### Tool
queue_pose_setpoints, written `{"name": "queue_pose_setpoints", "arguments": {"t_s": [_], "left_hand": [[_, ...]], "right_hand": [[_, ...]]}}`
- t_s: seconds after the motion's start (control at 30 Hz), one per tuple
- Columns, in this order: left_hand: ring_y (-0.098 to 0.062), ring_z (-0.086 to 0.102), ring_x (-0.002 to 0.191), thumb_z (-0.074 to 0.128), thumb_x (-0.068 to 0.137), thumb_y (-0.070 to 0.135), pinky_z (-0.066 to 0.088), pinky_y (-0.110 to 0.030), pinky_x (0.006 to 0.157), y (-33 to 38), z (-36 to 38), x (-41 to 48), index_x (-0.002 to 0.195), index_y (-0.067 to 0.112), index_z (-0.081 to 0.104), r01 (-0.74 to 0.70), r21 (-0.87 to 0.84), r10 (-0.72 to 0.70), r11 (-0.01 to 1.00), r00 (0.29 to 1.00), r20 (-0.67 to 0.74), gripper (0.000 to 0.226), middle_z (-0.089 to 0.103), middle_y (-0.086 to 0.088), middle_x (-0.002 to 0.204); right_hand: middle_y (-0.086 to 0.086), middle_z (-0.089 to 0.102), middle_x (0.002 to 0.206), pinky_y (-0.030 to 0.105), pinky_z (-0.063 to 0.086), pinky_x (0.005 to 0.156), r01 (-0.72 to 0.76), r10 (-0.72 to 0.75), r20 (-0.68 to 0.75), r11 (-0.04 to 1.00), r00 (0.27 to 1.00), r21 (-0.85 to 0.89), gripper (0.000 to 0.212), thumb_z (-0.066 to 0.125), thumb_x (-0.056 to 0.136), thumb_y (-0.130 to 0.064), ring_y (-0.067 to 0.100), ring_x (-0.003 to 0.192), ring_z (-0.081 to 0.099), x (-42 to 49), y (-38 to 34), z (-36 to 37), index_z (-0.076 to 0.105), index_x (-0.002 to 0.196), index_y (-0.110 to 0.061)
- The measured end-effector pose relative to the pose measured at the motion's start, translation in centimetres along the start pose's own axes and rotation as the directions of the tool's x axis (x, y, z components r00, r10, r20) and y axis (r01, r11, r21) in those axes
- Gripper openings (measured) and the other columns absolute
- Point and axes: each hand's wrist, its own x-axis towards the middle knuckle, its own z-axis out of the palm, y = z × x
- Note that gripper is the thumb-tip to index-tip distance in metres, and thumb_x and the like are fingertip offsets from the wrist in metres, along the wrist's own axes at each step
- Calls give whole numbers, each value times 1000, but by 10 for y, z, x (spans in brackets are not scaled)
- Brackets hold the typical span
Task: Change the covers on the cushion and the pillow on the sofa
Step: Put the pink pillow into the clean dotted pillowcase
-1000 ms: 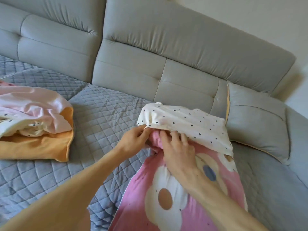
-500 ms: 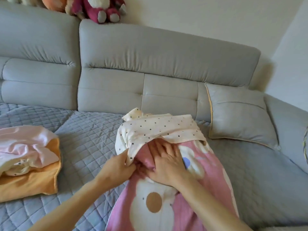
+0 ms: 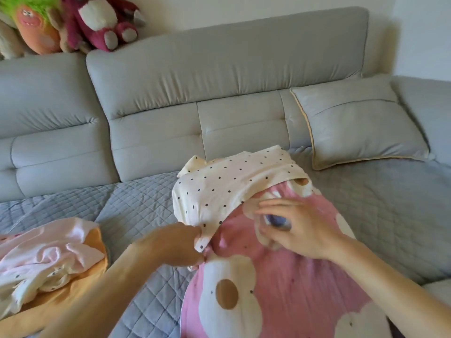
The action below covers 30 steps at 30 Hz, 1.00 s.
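Right grip (image 3: pixel 300 231) now off the dotted cover (image 3: pixel 231 189), hem in left grip (image 3: pixel 170 242).

Cover (image 3: pixel 234 189) I'm pinching on the pillow (image 3: pixel 292 276): cream with small dark dots. The pillow itself is pink, big white flowers, brown centres, one blue. Left of the pillow there's a pile (image 3: pixel 48 259) of pale pink, dotted cream and orange. Behind the pillow, grey sofa (image 3: pixel 219 69); grey cushion (image 3: pixel 358 125) has yellow piping.

The left hand (image 3: pixel 175 245) pinched the near edge of the dotted cover (image 3: pixel 231 189); the right hand (image 3: pixel 300 230), just right, spread straight fingers.
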Motion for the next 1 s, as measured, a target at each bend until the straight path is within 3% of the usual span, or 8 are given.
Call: {"name": "queue_pose_setpoints", "arguments": {"t_s": [0.1, 0.2, 0.27, 0.4, 0.6, 0.8, 0.93, 1.0], "left_hand": [[-19, 59, 91, 46, 86, 65, 39, -31, 72, 27, -54, 15, 107, 26, 63, 68, 223, -19, 972, 976, -217, 47, 64, 5, 105], [-22, 60, 98, 45, 90, 58, 40, -34, 74, 73, -88, 48, 110, 28, 56, -9, 290, 139, 957, 891, -432, 38, 61, 5, 109], [-24, 58, 106, 49, 92, 47, 41, -36, 77, 107, -97, 79, 121, 28, 48, -125, 290, 262, 949, 823, -504, 35, 55, 3, 118], [-26, 52, 118, 54, 92, 38, 43, -40, 84, 169, -96, 141, 135, 29, 44, -223, 355, 385, 908, 781, -493, 45, 48, -1, 133], [-21, 57, 116, 53, 95, 27, 38, -30, 72, 219, -95, 192, 116, 32, 64, -269, 512, 515, 816, 740, -432, 24, 58, 6, 119], [-15, 61, 89, 57, 91, 39, 50, -33, 74, 180, -134, 146, 96, 41, 70, -404, 58, 355, 913, 717, -600, 14, 65, 14, 94], [-6, 59, 75, 63, 90, 36, 44, -21, 68, 156, -174, 84, 77, 48, 66, -449, -159, 204, 879, 657, -725, 17, 63, 26, 71], [-5, 63, 75, 62, 90, 33, 46, -21, 70, 151, -189, 59, 77, 44, 69, -530, -283, 142, 799, 624, -768, 18, 67, 24, 71]], "right_hand": [[-17, 45, 144, 37, 33, 113, -305, 293, -152, 951, 944, -59, 68, 47, 79, -78, 10, 137, 37, -16, 45, -21, 51, 137, -43], [-4, 41, 150, 47, 38, 110, -651, 653, -5, 756, 757, 70, 104, 46, 61, -97, 26, 136, 41, -24, 77, -28, 33, 147, -40], [-11, 59, 132, 39, 49, 99, -661, 662, 128, 674, 739, 329, 105, 55, 54, -97, 15, 116, 60, -26, 83, -31, 44, 140, -37], [-23, 72, 85, 12, 51, 64, -571, 586, 199, 563, 786, 598, 41, 72, 73, -65, -4, 78, 70, -25, 67, -34, 60, 104, -40], [-16, 73, 100, 20, 53, 79, -472, 656, 102, 417, 748, 777, 58, 89, 64, -38, -2, 87, 69, -19, 71, -3, 62, 116, -33], [-13, 65, 96, 28, 52, 75, -325, 552, -161, 675, 818, 663, 34, 61, 74, -20, 6, 86, 61, -7, 24, -9, 58, 104, -35], [-8, 54, 112, 35, 40, 72, -100, 245, -431, 938, 868, 332, 43, 30, 76, -41, 21, 95, 53, 24, -33, -40, 54, 109, -27], [-5, 46, 130, 36, 34, 71, -103, 178, -450, 977, 875, 188, 40, 40, 85, -37, 27, 109, 50, 49, -46, -57, 49, 122, -25]]}}
